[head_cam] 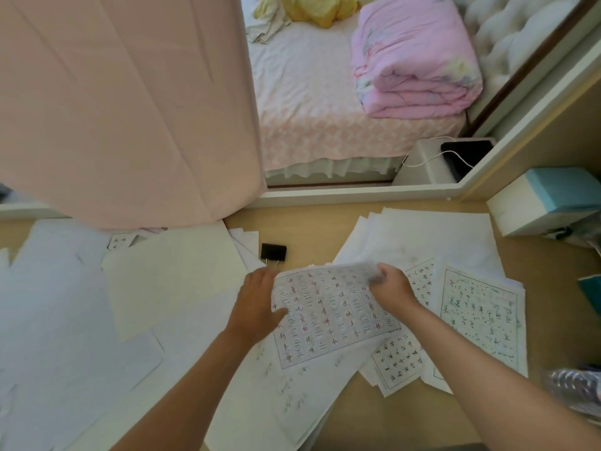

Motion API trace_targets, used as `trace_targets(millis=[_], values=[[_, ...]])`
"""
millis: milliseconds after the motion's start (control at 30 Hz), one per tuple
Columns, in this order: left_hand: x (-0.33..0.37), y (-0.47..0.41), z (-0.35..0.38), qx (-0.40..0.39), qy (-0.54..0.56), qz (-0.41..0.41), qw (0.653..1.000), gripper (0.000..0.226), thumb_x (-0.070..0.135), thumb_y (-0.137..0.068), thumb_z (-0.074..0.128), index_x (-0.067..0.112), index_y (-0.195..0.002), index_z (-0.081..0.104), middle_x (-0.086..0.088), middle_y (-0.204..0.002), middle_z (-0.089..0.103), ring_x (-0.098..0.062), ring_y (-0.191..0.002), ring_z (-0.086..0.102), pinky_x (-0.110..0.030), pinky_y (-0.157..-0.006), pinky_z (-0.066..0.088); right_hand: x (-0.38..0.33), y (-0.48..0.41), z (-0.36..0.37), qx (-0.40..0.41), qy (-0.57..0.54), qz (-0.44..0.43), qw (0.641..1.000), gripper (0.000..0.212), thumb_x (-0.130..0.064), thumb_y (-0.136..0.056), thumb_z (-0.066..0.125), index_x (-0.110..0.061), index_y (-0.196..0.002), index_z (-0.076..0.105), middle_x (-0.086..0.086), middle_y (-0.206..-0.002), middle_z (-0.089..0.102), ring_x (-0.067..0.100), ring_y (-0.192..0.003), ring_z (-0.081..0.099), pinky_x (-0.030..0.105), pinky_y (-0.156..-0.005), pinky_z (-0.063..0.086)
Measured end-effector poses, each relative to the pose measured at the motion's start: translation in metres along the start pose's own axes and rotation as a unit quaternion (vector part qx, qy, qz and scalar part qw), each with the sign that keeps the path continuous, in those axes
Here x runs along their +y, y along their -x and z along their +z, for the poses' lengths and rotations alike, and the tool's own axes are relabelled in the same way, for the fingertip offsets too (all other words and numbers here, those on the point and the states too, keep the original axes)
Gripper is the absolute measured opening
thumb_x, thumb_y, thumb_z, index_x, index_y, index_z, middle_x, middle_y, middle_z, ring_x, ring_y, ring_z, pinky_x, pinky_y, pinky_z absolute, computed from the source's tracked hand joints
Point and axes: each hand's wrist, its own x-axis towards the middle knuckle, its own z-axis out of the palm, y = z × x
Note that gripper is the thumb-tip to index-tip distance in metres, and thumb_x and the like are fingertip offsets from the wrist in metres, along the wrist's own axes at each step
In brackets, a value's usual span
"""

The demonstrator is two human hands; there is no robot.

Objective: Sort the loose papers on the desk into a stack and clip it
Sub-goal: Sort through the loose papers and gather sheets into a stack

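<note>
Resting on other loose papers (481,314) at the middle of the desk (309,229), a printed sheet (328,317) is gripped at both sides. Its left edge is pinched by the left hand (257,304), thumb on top and fingers tucked under. Its far right corner is pinched by the blurred right hand (390,291). A black binder clip (273,252) is seen just beyond.

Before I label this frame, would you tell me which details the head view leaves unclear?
All in the head view:
Right hand: fingertips motion-blurred where they grip the printed sheet.
Left hand: fingers hidden beneath that sheet; only the thumb shows.
Small printed page: mostly covered by the curtain.
Teal item: cut off by the right edge.
Characters on the sheets: too small to read.
</note>
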Motion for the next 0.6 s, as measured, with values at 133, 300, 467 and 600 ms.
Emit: trace_targets(millis=[133,300,467,600], values=[[0.038,-0.027,-0.011,-0.084,0.035,0.039,0.995,0.072,0.033,-0.079,0.078,0.033,-0.141,0.042,0.011,-0.134,0.054,-0.01,-0.122,0.049,-0.035,-0.106,0.042,-0.017,0.013,-0.004,0.017,-0.033,-0.088,0.995,0.033,0.01,-0.074,0.051,-0.02,-0.06,0.055,-0.006,-0.061,0.055,0.011,-0.06,0.049,0.025,-0.055,0.042],[0.041,-0.03,-0.023,-0.05,0.046,0.071,0.995,0.015,0.031,-0.091,0.066,0.033,-0.105,0.07,0.017,-0.096,0.063,-0.003,-0.088,0.055,-0.027,-0.084,0.046,-0.025,0.023,-0.014,0.036,-0.065,-0.142,0.987,0.019,0.006,-0.079,0.054,-0.006,-0.065,0.054,0.003,-0.059,0.052,0.012,-0.057,0.046,0.026,-0.054,0.038],[0.051,-0.017,-0.036,-0.031,0.137,-0.01,0.99,0.013,0.027,-0.101,0.047,0.023,-0.093,0.056,0.002,-0.082,0.063,-0.014,-0.075,0.061,-0.038,-0.071,0.051,-0.02,0.028,-0.013,0.031,-0.063,-0.11,0.991,0.01,-0.005,-0.086,0.054,-0.013,-0.084,0.059,0.005,-0.074,0.06,0.015,-0.062,0.052,0.03,-0.055,0.045],[0.034,-0.003,-0.037,-0.081,0.033,-0.083,0.993,0.01,0.022,-0.098,0.041,0.026,-0.096,0.051,0.004,-0.083,0.06,-0.018,-0.076,0.059,-0.035,-0.067,0.045,-0.008,0.021,-0.003,-0.021,-0.016,-0.027,0.999,0.03,-0.014,-0.089,0.055,-0.024,-0.117,0.058,-0.006,-0.106,0.062,0.015,-0.094,0.061,0.032,-0.076,0.054]])
